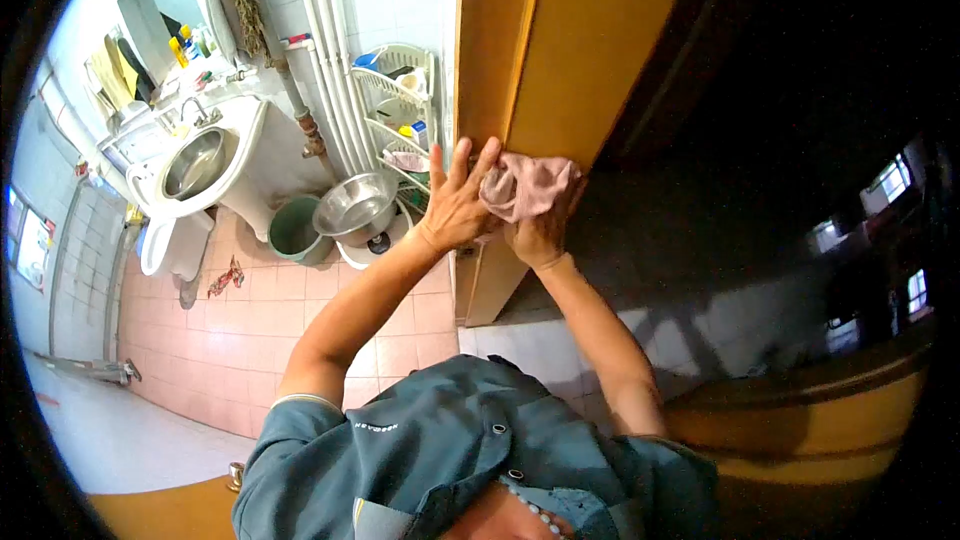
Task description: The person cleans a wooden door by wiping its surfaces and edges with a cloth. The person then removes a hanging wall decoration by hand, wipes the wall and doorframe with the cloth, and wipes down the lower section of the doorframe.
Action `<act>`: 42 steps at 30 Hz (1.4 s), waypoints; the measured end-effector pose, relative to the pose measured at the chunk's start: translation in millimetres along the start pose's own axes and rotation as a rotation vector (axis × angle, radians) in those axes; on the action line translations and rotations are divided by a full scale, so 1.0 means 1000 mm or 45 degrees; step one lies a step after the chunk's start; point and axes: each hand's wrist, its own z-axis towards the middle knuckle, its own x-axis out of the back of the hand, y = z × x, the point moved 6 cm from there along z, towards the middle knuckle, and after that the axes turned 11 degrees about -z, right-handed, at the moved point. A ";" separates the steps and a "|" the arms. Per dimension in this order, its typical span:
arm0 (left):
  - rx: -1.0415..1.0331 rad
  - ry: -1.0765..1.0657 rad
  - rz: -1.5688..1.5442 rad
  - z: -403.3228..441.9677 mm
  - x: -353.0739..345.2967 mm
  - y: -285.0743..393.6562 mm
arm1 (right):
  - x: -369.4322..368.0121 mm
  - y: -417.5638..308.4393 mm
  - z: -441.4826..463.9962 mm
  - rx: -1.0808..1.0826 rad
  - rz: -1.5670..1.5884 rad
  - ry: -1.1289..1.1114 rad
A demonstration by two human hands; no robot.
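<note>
At twelve o'clock, the right hand (pixel 541 239) grasps crumpled pink cloth (pixel 530 187) against yellow-brown wooden panelling (pixel 575 60) (left hand (pixel 455 206) empty, fingers splayed).

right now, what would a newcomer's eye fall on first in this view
Probably the pink cloth near the middle, bunched at the right hand by the tall yellow-brown wood, with the left hand spread beside it. Next, left of the hands, the shiny metal basin beside a green bucket.

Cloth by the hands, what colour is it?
The cloth is dusty pink, seen best in the head view.
</note>
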 end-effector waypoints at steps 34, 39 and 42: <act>0.270 0.104 -0.710 -0.046 -0.012 -0.006 | -0.061 -0.027 -0.063 -0.376 -0.194 0.150; 0.008 0.464 -0.455 0.067 0.073 -0.004 | 0.046 -0.015 0.048 -0.220 -0.300 0.474; -0.225 0.364 -0.189 0.130 0.104 0.014 | 0.085 -0.002 0.079 -0.262 -0.002 0.720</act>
